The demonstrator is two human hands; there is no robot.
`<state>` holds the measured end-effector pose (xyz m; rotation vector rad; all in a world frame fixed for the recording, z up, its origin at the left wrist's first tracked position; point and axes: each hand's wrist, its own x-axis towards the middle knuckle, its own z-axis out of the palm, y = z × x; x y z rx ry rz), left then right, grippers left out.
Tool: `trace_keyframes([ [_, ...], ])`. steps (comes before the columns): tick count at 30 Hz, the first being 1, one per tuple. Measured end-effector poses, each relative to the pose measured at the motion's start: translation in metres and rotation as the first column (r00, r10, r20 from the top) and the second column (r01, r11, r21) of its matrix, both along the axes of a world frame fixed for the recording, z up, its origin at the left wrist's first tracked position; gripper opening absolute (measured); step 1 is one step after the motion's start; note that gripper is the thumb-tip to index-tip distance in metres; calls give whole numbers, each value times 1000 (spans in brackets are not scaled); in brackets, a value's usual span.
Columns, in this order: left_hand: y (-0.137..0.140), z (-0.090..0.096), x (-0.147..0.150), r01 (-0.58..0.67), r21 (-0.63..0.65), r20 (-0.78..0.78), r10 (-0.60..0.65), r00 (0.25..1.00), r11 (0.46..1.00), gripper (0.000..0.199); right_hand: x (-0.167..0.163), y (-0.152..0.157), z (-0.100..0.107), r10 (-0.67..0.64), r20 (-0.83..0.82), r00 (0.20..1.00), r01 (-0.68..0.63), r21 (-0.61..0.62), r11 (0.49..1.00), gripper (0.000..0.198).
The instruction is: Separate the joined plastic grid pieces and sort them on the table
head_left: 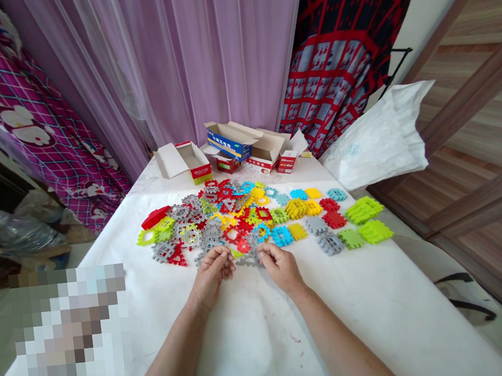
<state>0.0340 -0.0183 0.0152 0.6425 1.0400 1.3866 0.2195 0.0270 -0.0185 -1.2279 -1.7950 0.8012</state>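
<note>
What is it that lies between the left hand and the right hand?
In the head view, a grey toothed piece shows between the left hand and right hand, with coloured pieces just beyond.

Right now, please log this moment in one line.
left hand: near gray piece; right hand: at gray piece, grip unclear; mixed pile: beyond hands; open boxes: behind pile

Pieces [239,225] on table [242,320], boxes [228,145] behind, bag [380,135] right of boxes
</note>
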Motion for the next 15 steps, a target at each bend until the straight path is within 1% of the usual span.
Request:
trace_keyframes([
  [15,-1,0,0,-17,-5,-7,17,1000,1000,42,0,0,-1,-12,20,1000,11,20,1000,24],
])
